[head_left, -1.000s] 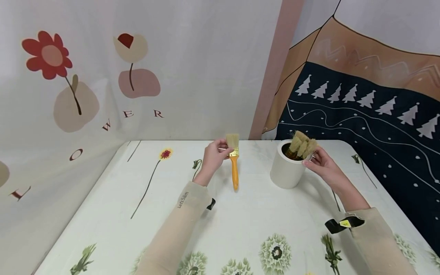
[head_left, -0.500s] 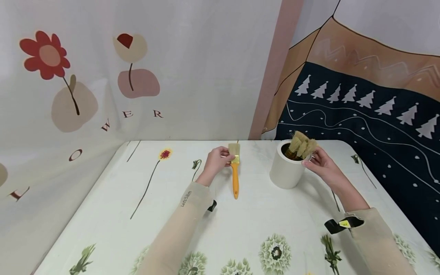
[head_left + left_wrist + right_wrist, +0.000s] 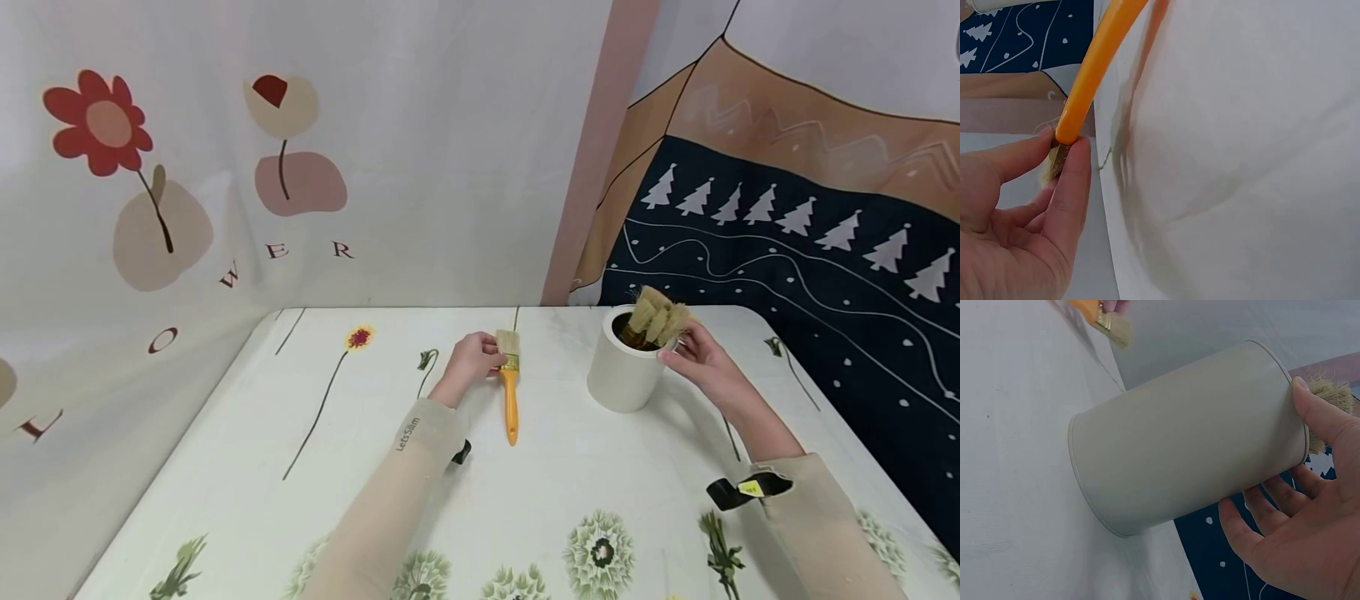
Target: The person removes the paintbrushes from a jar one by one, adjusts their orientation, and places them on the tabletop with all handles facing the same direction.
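Note:
My left hand (image 3: 471, 360) pinches a flat paintbrush (image 3: 511, 407) at its metal ferrule, between thumb and fingers. Its pale bristles point away from me, and the orange handle (image 3: 1099, 65) points back toward me, close over the tablecloth. To the right stands a white cylindrical pot (image 3: 621, 379) with several more paintbrushes (image 3: 658, 319) in it, bristles up. The right hand (image 3: 705, 357) holds this pot at its rim; in the right wrist view the thumb lies on the rim and the fingers are against the pot's side (image 3: 1188, 440). The handles inside are hidden by the pot's wall.
A white tablecloth (image 3: 555, 475) printed with flowers and dandelions covers the table. Behind it hangs a pale curtain (image 3: 450, 167) with flower prints and letters. A dark blue cloth (image 3: 787, 250) with white trees hangs at the right.
The left hand has brought the paintbrush lower and nearer to me, down toward the tablecloth. The right hand and the pot have stayed in place.

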